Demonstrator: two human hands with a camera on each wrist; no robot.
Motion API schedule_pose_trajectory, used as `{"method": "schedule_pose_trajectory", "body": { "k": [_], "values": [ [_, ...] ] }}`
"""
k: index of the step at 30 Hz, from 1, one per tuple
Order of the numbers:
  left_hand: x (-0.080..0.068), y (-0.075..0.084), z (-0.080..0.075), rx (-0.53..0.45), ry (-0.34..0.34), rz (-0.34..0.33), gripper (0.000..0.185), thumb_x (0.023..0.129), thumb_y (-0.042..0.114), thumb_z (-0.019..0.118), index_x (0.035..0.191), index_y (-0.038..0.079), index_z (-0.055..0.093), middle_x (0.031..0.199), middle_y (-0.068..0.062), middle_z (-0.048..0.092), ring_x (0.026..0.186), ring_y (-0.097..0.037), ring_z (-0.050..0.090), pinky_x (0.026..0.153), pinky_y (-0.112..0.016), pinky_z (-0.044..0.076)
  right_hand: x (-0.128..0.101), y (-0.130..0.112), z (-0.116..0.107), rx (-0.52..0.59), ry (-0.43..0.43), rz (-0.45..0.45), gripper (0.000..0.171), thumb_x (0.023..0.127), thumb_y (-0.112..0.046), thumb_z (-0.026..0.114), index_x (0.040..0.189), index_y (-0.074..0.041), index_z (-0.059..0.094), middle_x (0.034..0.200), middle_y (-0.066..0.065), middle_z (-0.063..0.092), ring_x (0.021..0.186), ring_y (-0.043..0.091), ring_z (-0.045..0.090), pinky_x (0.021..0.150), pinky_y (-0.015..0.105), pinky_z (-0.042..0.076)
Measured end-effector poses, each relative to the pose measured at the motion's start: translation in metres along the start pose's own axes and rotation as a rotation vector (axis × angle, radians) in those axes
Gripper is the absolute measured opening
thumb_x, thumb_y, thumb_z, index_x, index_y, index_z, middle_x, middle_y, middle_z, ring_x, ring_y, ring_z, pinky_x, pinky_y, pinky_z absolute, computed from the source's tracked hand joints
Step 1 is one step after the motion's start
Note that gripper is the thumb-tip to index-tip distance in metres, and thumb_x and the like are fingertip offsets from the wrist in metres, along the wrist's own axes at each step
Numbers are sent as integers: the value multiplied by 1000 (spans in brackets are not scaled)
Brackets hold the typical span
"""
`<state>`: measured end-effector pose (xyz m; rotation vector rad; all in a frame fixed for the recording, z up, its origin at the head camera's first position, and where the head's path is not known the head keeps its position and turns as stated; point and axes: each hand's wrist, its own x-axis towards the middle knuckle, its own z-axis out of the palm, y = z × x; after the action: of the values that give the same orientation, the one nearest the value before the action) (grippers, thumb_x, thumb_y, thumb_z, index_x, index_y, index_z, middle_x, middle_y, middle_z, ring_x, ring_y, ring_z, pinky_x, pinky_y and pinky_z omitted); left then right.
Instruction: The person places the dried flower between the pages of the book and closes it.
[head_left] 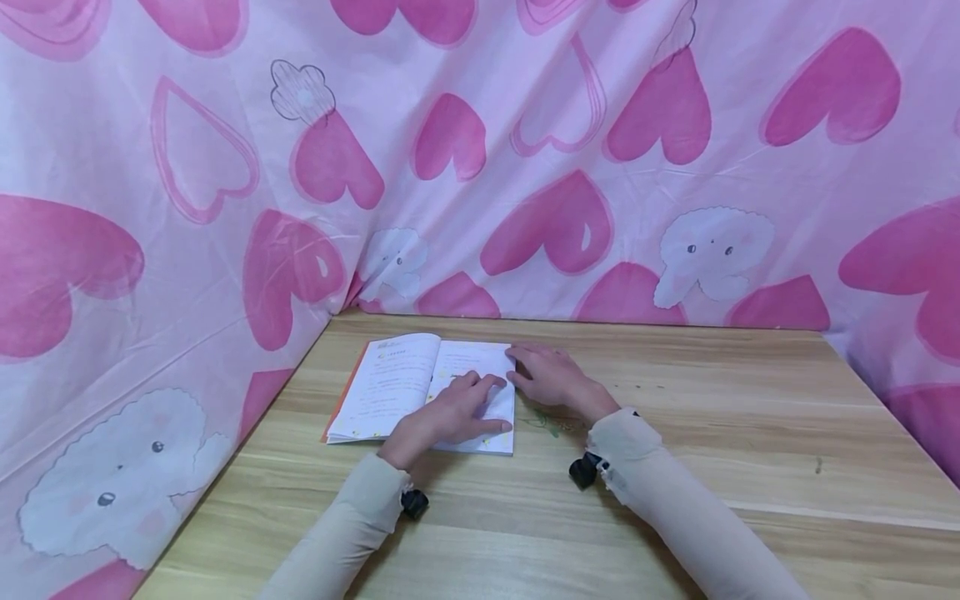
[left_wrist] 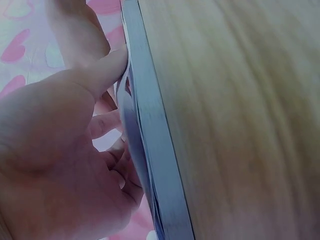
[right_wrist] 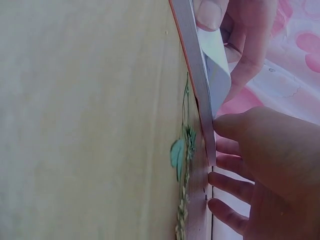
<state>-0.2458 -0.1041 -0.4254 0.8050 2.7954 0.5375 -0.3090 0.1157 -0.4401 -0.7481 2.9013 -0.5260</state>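
An open book (head_left: 399, 379) with white printed pages and an orange cover edge lies on the wooden table. My left hand (head_left: 457, 412) rests over its right page, thumb stretched toward the outer edge. In the left wrist view that thumb presses near the page edge (left_wrist: 131, 117), where a leaf bows up from the block; several other fingers bend over the page. At the book's right edge is my right hand (head_left: 551, 377). Its thumb (right_wrist: 232, 126) touches the lifted page (right_wrist: 216, 75) near the edge, and its other fingers spread loosely beside the book.
A green leafy sprig shape (right_wrist: 189, 145) shows on the table (head_left: 735, 433) just right of the book. Pink heart-patterned cloth (head_left: 540, 225) hangs along the back and both sides. Small black devices sit at both wrists, below beige sleeves (head_left: 360, 508).
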Motion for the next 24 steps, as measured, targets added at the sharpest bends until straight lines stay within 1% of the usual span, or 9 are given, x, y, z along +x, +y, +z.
{"method": "schedule_pose_trajectory", "body": {
  "k": [4,6,11,13,15,17,20,24],
  "values": [
    [0,0,0,2,0,4,70,100,53,74,155,17,50,103,-1,49,94,-18,47,83,-33,42,-1,1,0,11,-2,-6,58,111,-37,60,164,-15,48,172,10,44,162,33,38,129,68,29],
    [0,0,0,-1,3,17,69,101,51,74,157,19,50,102,0,49,94,-17,47,83,-33,42,-2,1,0,17,-2,-6,57,112,-35,59,164,-16,47,173,9,43,163,33,37,130,67,28],
    [1,1,-1,-8,25,101,54,104,40,72,155,27,58,100,-4,55,91,-17,47,81,-34,41,-3,4,-2,30,15,-25,53,114,-26,50,166,-15,45,174,10,41,163,33,36,131,67,27],
    [1,1,-2,-7,33,131,49,105,36,71,152,27,61,100,-6,58,90,-16,48,81,-33,41,-4,6,-2,36,30,-44,53,115,-22,47,166,-12,43,174,12,41,163,35,37,130,67,27],
    [2,0,-3,-22,39,153,47,106,33,71,151,25,62,99,-7,60,90,-16,49,81,-33,42,-5,7,-2,43,45,-64,54,114,-20,45,167,-9,40,173,14,41,162,36,37,130,67,27],
    [2,-1,-4,-45,49,161,46,106,31,72,149,23,63,97,-7,62,88,-16,52,79,-32,45,-5,8,-3,59,53,-72,55,114,-18,45,168,-8,38,173,15,42,162,36,38,130,66,28],
    [3,-2,-6,-85,71,154,45,106,31,72,148,20,62,93,-5,64,85,-15,55,76,-31,48,-5,9,-3,79,62,-81,56,113,-17,44,168,-5,37,172,16,43,161,36,38,130,66,28],
    [5,-4,-7,-106,119,142,39,110,34,66,145,19,61,86,-1,64,77,-11,57,72,-28,50,-4,10,-2,98,61,-75,56,113,-18,45,167,-4,36,171,16,44,161,36,38,131,64,28]
  ]
}}
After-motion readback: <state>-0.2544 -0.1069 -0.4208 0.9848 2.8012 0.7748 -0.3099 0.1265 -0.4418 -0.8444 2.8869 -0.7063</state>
